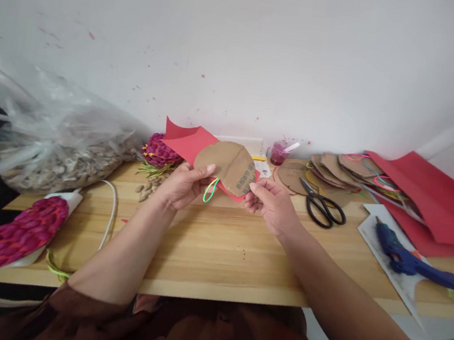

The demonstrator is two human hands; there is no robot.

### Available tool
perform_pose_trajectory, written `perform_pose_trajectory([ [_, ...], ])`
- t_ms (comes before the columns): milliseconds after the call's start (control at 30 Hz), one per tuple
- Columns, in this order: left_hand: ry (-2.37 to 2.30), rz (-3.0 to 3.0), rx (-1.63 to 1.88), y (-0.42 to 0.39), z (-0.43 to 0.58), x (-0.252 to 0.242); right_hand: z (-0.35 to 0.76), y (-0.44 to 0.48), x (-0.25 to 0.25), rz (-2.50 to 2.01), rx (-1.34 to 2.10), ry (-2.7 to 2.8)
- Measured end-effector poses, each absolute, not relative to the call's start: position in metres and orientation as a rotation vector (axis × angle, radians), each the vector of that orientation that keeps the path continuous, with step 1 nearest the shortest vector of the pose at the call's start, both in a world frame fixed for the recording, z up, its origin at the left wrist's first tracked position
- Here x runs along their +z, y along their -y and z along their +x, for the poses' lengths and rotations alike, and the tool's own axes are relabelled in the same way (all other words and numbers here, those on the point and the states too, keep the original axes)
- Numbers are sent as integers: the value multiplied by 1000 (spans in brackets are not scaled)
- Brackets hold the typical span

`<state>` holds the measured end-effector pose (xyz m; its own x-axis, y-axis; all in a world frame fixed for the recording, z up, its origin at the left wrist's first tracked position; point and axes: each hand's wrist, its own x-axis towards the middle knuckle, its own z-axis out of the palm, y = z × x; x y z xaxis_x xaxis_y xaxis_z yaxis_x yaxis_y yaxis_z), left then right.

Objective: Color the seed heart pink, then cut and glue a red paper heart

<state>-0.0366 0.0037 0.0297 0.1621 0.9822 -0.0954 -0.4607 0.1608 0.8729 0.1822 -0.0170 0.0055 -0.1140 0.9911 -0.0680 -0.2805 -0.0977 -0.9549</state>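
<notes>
Left hand (190, 185): gripping; thumb on the front of a brown card (228, 162) at its lower left, fingers behind. Right hand (268, 202): gripping; thumb and fingers pinching the card's lower right edge.

Card: rounded, printed at the right, held up over the middle of the worktop (214, 270), towards the back edge. Red paper (191, 142): behind the card, projecting at upper left, a little showing below. Green loop (210, 190): hanging below the card, beside the left thumb.

Loose shells (148, 189): left of the left hand. Purple bundle (161, 150): near the back edge, left of the card. Cup (279, 154): at the back edge, right of centre, a white stick in it. Scissors (325, 211): black handles, right of the right hand, blades towards the back edge. Card stack (329, 166): towards the back right corner. Red sheets (426, 200): at the back right corner. Glue gun (402, 256): blue, towards the front right corner, on a white board (369, 226).

Clear bag (68, 145): at the back left corner, shells inside. Purple slipper-shaped piece (16, 235): at the front left corner, overhanging the left edge. White cord (111, 216): curved, to its right.
</notes>
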Motion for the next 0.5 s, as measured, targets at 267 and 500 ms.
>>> perform_pose_trajectory([
  [267,-842,777,1157,7,-14,26,179,18,4,-1017,1358,1094],
  [500,-893,745,1167,5,-11,22,181,19,3,-994,1396,1095],
])
